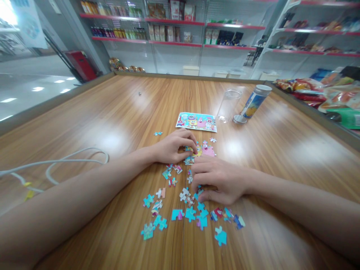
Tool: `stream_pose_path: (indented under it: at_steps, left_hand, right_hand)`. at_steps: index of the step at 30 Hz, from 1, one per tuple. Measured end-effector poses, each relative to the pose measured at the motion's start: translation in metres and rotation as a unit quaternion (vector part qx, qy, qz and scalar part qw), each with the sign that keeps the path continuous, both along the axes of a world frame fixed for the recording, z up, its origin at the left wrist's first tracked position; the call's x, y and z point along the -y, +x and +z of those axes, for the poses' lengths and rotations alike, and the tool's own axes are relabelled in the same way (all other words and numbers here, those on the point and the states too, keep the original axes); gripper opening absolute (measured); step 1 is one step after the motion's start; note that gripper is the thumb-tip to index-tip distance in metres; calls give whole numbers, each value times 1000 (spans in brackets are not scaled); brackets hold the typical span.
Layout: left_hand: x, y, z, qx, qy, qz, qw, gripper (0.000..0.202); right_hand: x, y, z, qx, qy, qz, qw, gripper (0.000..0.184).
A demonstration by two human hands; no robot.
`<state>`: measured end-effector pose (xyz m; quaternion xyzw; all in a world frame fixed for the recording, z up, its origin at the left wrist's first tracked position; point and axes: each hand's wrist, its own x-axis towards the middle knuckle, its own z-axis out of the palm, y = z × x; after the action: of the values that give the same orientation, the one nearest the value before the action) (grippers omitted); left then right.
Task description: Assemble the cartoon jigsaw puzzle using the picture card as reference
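Several loose jigsaw pieces (185, 215), mostly turquoise, lie scattered on the wooden table (112, 112) near me. A small joined cluster of pieces (206, 150), pink and yellow, sits just beyond them. My left hand (173, 146) rests curled beside that cluster, its fingertips pressed on the pieces at its left edge. My right hand (219, 180) lies below the cluster with bent fingers over a few loose pieces; whether it grips one is hidden. A printed cartoon reference picture (197, 122) lies flat farther away.
A clear tube (229, 105) and a printed canister (254, 103) with a loose lid stand behind the picture. One stray piece (158, 133) lies to the left. White cable (64, 163) loops at the left. Snack bags (323, 92) crowd the right edge; shop shelves stand behind.
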<state>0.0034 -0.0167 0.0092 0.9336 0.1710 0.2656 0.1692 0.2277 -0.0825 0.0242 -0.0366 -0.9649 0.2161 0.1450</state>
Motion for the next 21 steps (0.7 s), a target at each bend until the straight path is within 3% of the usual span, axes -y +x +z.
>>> stream_pose_path:
  at_steps: [7, 21]
  left_hand:
    - [-1, 1, -1, 5, -6, -8, 1000, 16]
    - [-1, 0, -1, 12, -10, -6, 1000, 16]
  right_hand:
    - [1, 0, 3, 22, 41, -43, 998, 13]
    - [0, 0, -1, -11, 4, -17, 1000, 18]
